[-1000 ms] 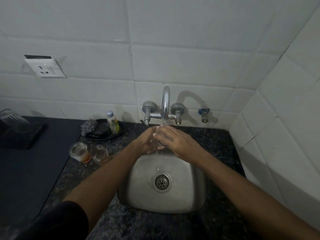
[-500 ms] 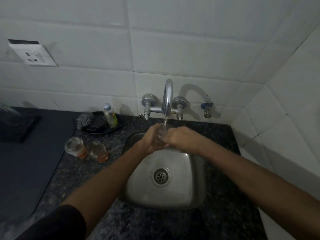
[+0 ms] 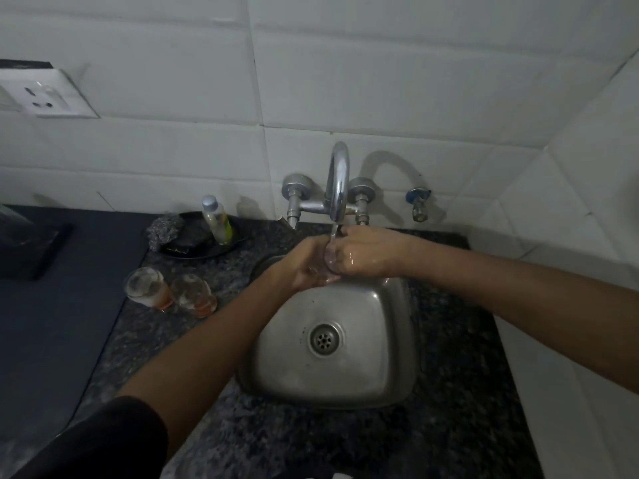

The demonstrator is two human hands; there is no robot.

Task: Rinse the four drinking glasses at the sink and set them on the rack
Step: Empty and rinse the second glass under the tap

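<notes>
In the head view, both hands meet under the spout of the tap point(image 3: 337, 181), above the back edge of the sink point(image 3: 390, 368). The left hand point(image 3: 304, 262) has its fingers curled around a drinking glass point(image 3: 327, 259) from the left and below, and the right hand point(image 3: 366, 252) covers the glass from the right, fingers bent over its rim side — so the glass is pressed between the two palms and only a small clear part shows. Its long axis seems tilted towards the water stream, but this is hard to tell.

Two more glasses point(image 3: 147, 286) with an orange rest in the bottom stand on the counter point(image 3: 449, 340) left of the sink, nearer to the left hand. The rack is probably the dark thing at the far left edge; this is a guess.

No brand or writing can be read — the label on the small bottle point(image 3: 216, 219) is too blurred.
</notes>
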